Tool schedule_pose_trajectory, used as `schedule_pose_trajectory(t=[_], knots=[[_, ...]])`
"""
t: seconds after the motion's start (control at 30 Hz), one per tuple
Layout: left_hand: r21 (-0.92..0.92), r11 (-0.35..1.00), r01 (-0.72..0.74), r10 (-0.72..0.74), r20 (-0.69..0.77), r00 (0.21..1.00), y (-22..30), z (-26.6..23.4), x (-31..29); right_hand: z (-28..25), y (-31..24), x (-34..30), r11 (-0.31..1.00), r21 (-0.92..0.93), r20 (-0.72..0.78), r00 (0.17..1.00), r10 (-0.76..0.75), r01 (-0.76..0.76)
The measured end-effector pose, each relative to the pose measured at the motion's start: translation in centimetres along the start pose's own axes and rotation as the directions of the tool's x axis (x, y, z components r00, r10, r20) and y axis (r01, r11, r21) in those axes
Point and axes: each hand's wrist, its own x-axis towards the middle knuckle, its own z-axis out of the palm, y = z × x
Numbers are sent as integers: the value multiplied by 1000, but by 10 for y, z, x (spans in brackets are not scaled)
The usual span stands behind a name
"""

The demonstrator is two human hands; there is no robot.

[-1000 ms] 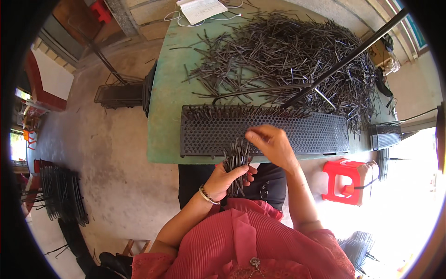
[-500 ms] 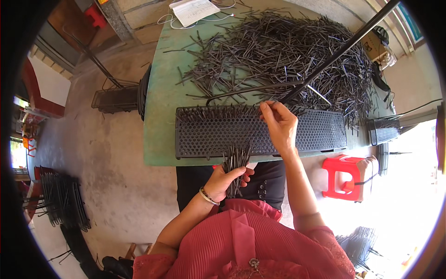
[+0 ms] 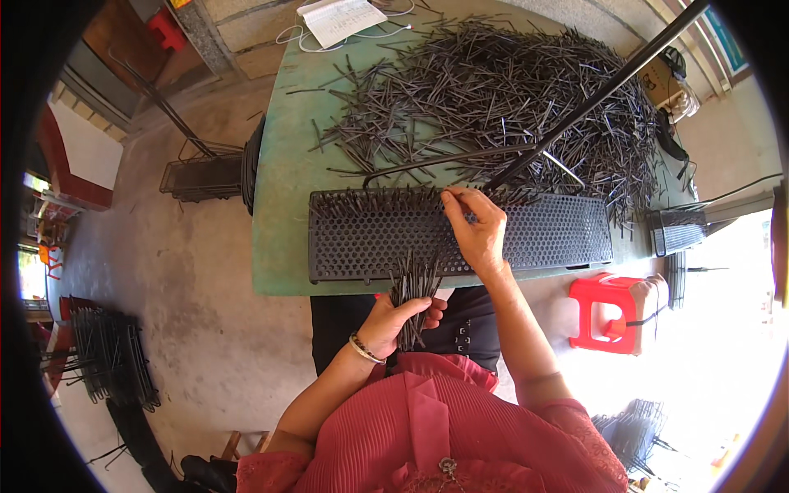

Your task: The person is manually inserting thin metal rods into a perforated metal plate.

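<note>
A bundle of thin black sticks (image 3: 416,283) stands in my left hand (image 3: 400,320), its fingers closed round the lower part, just in front of the table edge. Beyond it lies a long black board full of holes (image 3: 370,246), with short black sticks (image 3: 362,200) standing in rows along its far side. Over the middle of that far side is my right hand (image 3: 479,230). Thumb and fingertips pinch together at the standing sticks; whatever is between them is too small and hidden to make out.
A large heap of loose black sticks (image 3: 526,107) covers the far part of the green table (image 3: 279,197). A black metal rod (image 3: 608,90) slants across above it. An open notebook (image 3: 341,20) and white cable lie at the back. A red stool (image 3: 604,312) stands on the right.
My right hand has shifted left and slightly nearer along the board's far rows. My left hand stays almost in place with its bundle.
</note>
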Motion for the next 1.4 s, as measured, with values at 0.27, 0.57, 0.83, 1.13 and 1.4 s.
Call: schedule_pose_trajectory(t=[0.27,0.57,0.83,1.13,1.4], knots=[[-35,999,-4,3,-16,1000,3,2,-1,-2,-4,-2,999,-43,49,999,-8,10],[-88,996,3,-3,-1,1000,3,6,1,-7,3,1,1000,-13,-23,1000,2,-2],[-42,999,-3,2,-22,1000,2,8,2,0,8,7,999,-34,17,999,27,-26],[-2,1000,27,-28,-43,999,-2,3,3,2,4,6,995,-88,60,997,-52,57],[-31,999,-10,9,-44,999,-5,5,6,0,0,8,991,-103,87,993,-77,86]])
